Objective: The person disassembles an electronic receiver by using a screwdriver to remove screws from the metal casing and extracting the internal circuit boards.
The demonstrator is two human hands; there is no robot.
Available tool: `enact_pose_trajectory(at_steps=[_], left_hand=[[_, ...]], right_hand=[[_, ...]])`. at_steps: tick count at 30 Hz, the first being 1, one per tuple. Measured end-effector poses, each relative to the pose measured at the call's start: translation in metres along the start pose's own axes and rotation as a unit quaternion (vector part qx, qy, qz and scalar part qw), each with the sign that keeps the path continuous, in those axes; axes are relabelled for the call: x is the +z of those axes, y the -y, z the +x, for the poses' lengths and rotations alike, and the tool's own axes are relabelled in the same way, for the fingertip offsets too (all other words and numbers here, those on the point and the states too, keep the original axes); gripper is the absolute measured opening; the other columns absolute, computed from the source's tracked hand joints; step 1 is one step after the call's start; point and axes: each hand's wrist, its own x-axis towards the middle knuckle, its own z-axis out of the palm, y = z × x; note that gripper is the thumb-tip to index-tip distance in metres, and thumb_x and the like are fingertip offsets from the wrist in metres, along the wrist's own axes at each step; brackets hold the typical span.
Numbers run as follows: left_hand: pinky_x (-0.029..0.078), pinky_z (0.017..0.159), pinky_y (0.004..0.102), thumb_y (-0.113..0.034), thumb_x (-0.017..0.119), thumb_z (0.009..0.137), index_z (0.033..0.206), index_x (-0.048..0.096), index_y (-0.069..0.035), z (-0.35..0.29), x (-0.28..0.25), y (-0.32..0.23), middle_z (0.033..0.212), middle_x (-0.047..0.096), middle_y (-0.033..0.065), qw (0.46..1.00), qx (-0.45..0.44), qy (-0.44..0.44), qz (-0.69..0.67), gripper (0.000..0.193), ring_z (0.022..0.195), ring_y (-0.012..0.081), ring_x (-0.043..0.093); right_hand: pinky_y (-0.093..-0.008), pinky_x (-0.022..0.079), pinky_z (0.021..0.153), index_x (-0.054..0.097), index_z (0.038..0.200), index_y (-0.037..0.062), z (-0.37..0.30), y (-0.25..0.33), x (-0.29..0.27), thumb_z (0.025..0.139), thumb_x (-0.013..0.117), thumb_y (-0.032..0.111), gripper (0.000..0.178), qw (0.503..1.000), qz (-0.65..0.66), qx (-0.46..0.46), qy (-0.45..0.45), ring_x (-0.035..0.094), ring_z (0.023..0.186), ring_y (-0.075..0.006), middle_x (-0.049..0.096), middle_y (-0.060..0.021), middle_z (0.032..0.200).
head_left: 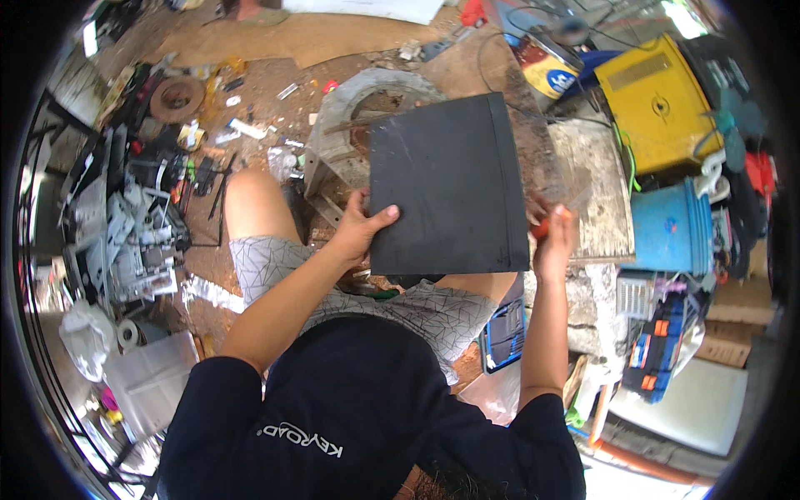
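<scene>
A flat black box-shaped case (446, 187), scuffed on its broad top face, is held above my lap. My left hand (367, 227) grips its left edge, thumb on the top face and fingers curled beneath. Just off the right edge, my right hand (552, 237) is closed around a tool with an orange handle (542, 227). The tool's working end is hidden or blurred, so its kind is not clear. Whether my right fingers touch the case I cannot tell. Behind the case stands a round grey metal ring-shaped frame (333, 112), partly covered by it.
To the right are a worn wooden board (587, 187), a yellow metal box (654, 104), a blue bucket (671, 227) and a blue-orange toolbox (654, 354). An open tool case (504, 333) lies by my right thigh. Scrap metal parts (137, 237) pile up on the left.
</scene>
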Motion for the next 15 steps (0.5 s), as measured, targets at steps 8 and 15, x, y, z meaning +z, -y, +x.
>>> enact_pose_trajectory(at_steps=[8, 15], left_hand=[[0.058, 0.087, 0.0444, -0.018, 0.087, 0.076, 0.147, 0.018, -0.001, 0.010, 0.000, -0.010, 0.122, 0.058, 0.0256, 0.986, 0.136, 0.037, 0.090, 0.099, 0.109, 0.0323, 0.064], [0.048, 0.102, 0.0407, -0.021, 0.081, 0.083, 0.153, 0.016, 0.000, 0.024, -0.007, 0.010, 0.137, 0.050, 0.0249, 0.993, 0.101, 0.060, 0.022, 0.099, 0.123, 0.0296, 0.055]], right_hand=[[-0.0217, 0.040, 0.065, 0.050, 0.101, 0.0053, 0.000, 0.030, 0.043, 0.091, 0.075, 0.025, 0.034, 0.996, -0.058, -0.060, 0.042, 0.046, 0.074, -0.0074, 0.051, 0.0014, 0.085], [-0.0243, 0.039, 0.065, 0.049, 0.094, 0.0065, -0.006, 0.087, 0.086, 0.083, 0.083, 0.032, 0.043, 0.942, -0.263, -0.203, 0.044, 0.042, 0.072, -0.0095, 0.046, 0.0018, 0.081]])
